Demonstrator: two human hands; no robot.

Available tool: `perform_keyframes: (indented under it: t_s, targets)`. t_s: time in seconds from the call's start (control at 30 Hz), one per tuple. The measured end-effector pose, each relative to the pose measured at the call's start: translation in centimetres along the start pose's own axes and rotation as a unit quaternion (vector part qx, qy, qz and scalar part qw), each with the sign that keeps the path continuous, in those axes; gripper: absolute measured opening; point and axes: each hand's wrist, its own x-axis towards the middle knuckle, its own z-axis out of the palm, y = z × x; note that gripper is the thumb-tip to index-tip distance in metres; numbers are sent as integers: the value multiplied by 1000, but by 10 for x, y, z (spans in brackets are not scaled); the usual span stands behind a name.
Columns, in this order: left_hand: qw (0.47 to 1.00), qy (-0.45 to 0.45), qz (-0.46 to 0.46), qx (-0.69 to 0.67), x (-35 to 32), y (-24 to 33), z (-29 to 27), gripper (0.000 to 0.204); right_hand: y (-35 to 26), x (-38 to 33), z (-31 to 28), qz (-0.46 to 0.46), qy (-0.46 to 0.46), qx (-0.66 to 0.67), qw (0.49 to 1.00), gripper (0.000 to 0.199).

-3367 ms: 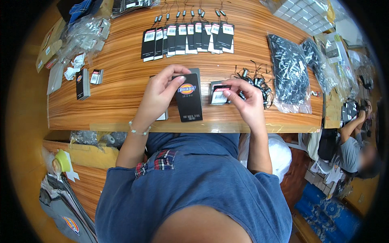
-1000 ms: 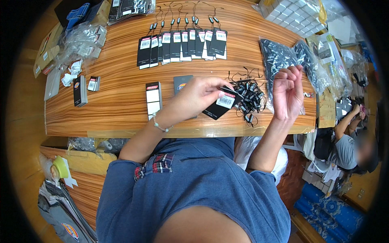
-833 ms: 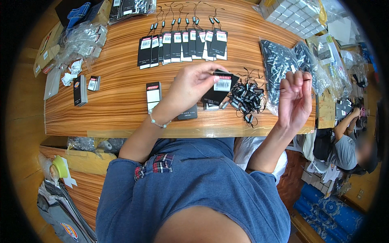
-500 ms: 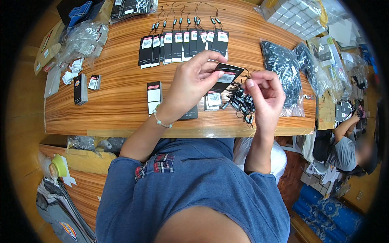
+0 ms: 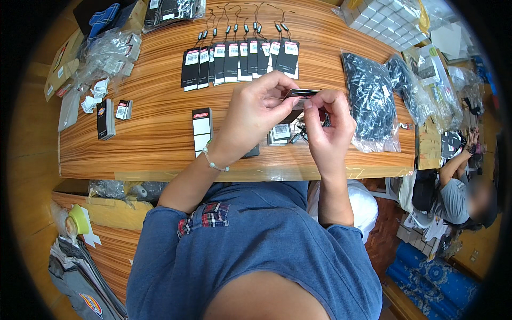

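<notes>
My left hand (image 5: 258, 104) pinches a black hang tag (image 5: 302, 92) with a white barcode sticker, held above the table and tilted nearly edge-on. My right hand (image 5: 332, 118) is closed at the tag's right end, thumb and fingertips pressed together on a thin black string that they mostly hide. Below the hands lies a pile of black tag strings (image 5: 300, 134), largely covered by the right hand. Beside it is a small stack of barcode labels (image 5: 280, 132). To the left of my left wrist stands a stack of black-and-white tags (image 5: 202, 128).
A row of strung black tags (image 5: 233, 60) lies at the far middle. A clear bag of black strings (image 5: 370, 101) rests on the right. Small tag stacks (image 5: 105, 120), crumpled paper and plastic bags sit left. White boxes (image 5: 381, 24) fill the far right. A person works at the right edge.
My right hand has moved left and in to the tag, from holding a string apart from it. The tag has tipped from showing its face to nearly edge-on.
</notes>
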Motion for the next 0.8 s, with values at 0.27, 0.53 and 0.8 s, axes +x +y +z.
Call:
perform_keyframes:
  t_s: [0.27,0.53,0.8]
  targets:
    - [1000,-4,2,4,-2,3,-1,15,-3,-2,3,26,23,43,998,10]
    - [1000,-7,3,0,-2,4,-2,13,-2,1,3,5,17,19,1000,9]
    - [993,-20,69,93,-5,8,2,14,6,-4,4,99,18,161,982,11]
